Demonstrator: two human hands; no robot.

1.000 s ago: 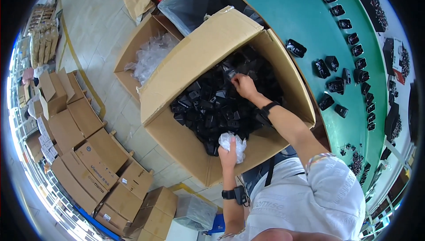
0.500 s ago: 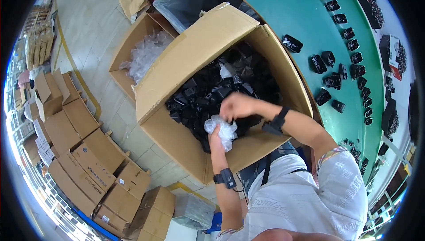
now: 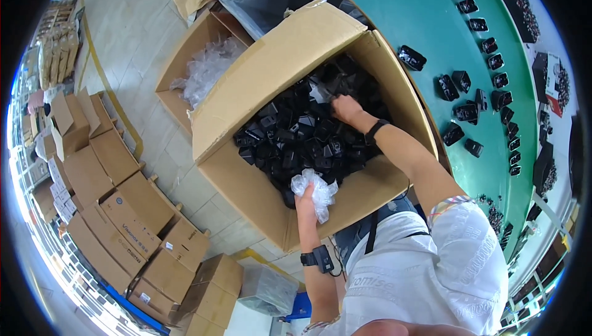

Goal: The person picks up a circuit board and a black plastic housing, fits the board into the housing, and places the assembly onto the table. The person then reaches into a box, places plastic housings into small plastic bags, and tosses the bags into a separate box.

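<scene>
A large open cardboard box stands in front of me, heaped with small black plastic housings. My left hand, near the box's front wall, is closed around a crumpled bunch of clear plastic bags. Farther in, my right hand reaches down onto the housings with its fingers curled in. What those fingers grip, if anything, is hidden. Just beyond this hand, a scrap of translucent plastic lies among the black pieces.
To the right, a green table carries loose black housings and a curved row of them. A smaller carton holding clear plastic bags stands at the far left of the box. Stacked cartons fill the left side.
My right hand has moved away from the plastic bags, farther into the box, onto the black housings. My left hand keeps its hold on the bags and has shifted slightly.
</scene>
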